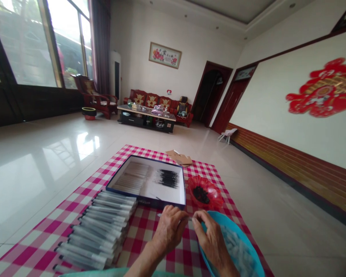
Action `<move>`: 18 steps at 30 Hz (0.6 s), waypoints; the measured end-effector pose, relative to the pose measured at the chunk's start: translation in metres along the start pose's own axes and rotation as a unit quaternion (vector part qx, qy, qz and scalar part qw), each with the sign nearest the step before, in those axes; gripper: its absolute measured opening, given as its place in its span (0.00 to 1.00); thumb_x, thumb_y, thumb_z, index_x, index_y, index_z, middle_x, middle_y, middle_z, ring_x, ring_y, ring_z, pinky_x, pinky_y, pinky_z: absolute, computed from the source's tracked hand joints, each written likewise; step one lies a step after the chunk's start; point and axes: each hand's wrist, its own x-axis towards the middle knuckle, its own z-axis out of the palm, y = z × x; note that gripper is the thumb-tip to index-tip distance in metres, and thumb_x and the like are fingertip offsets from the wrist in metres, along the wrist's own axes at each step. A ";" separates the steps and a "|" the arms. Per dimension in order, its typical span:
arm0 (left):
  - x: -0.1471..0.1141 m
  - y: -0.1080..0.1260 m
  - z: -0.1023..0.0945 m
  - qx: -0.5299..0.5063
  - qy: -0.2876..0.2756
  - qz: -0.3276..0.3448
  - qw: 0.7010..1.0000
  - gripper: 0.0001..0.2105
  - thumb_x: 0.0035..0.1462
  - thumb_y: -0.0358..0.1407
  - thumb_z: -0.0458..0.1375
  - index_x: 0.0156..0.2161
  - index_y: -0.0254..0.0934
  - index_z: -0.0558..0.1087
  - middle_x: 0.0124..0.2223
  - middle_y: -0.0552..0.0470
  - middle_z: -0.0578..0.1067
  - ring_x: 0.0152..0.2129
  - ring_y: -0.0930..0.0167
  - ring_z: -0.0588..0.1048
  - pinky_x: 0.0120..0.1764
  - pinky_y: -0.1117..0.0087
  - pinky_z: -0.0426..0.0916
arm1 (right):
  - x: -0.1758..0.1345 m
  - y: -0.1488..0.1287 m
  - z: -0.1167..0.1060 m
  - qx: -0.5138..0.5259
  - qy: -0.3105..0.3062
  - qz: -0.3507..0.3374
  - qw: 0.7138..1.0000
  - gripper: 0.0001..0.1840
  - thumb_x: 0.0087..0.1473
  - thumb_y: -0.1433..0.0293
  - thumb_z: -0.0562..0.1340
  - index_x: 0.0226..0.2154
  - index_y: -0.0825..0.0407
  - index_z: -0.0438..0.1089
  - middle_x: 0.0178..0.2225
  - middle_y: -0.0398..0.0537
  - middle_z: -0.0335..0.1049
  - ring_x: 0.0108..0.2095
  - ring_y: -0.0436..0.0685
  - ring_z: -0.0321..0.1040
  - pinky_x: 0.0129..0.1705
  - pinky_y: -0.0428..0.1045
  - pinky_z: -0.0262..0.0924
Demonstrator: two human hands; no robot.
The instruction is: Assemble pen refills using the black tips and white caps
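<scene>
Head view: left hand (170,227) and right hand (212,240) nearly meet, fingertips bent inward; I cannot tell what they pinch. Pens (100,227) lie left, shallow box (173,196) ahead, red bowl (217,198) and blue basin (229,220) rightward, probably for easy reach. Checked cloth (145,231) shows bare between pens and hands; the basin crowds the right edge.

1 head camera looks forward and down over the tablecloth (144,229).

Framed wall picture (165,55) | reads: 家 | its other characters: too small to read
</scene>
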 end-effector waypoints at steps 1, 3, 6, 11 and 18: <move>0.000 0.000 0.000 0.002 0.001 0.001 1.000 0.08 0.61 0.30 0.51 0.37 0.37 0.73 0.30 0.49 0.73 0.29 0.68 0.68 0.35 0.66 0.60 | 0.000 0.001 -0.001 -0.008 -0.002 -0.004 1.000 0.10 0.60 0.63 0.53 0.32 0.49 0.65 0.31 0.46 0.70 0.33 0.56 0.67 0.38 0.47 0.60; 0.000 0.001 0.001 0.003 0.006 0.004 1.000 0.08 0.61 0.31 0.51 0.36 0.37 0.73 0.30 0.50 0.73 0.28 0.68 0.68 0.35 0.66 0.60 | 0.000 0.004 0.002 -0.028 0.002 -0.013 1.000 0.12 0.61 0.63 0.52 0.30 0.50 0.65 0.29 0.46 0.69 0.31 0.55 0.67 0.36 0.47 0.60; 0.000 0.001 0.003 0.005 0.015 0.003 1.000 0.08 0.61 0.31 0.51 0.36 0.38 0.73 0.30 0.50 0.73 0.28 0.68 0.69 0.35 0.66 0.61 | 0.001 0.007 0.009 -0.052 0.025 -0.016 0.998 0.19 0.62 0.62 0.49 0.23 0.49 0.63 0.23 0.45 0.67 0.25 0.54 0.64 0.30 0.47 0.57; 0.000 -0.002 0.004 0.005 0.018 0.004 1.000 0.08 0.61 0.31 0.50 0.36 0.37 0.73 0.30 0.50 0.72 0.28 0.68 0.68 0.35 0.67 0.60 | 0.001 0.004 0.012 -0.052 0.011 -0.011 0.999 0.19 0.62 0.60 0.50 0.24 0.50 0.65 0.24 0.45 0.68 0.27 0.54 0.65 0.31 0.47 0.56; 0.005 0.004 -0.005 0.013 0.002 0.029 1.000 0.12 0.63 0.31 0.48 0.33 0.37 0.73 0.28 0.51 0.73 0.28 0.69 0.68 0.36 0.66 0.59 | 0.001 0.001 0.015 -0.037 0.010 0.035 0.999 0.23 0.60 0.57 0.51 0.20 0.51 0.62 0.19 0.42 0.64 0.22 0.51 0.60 0.27 0.46 0.52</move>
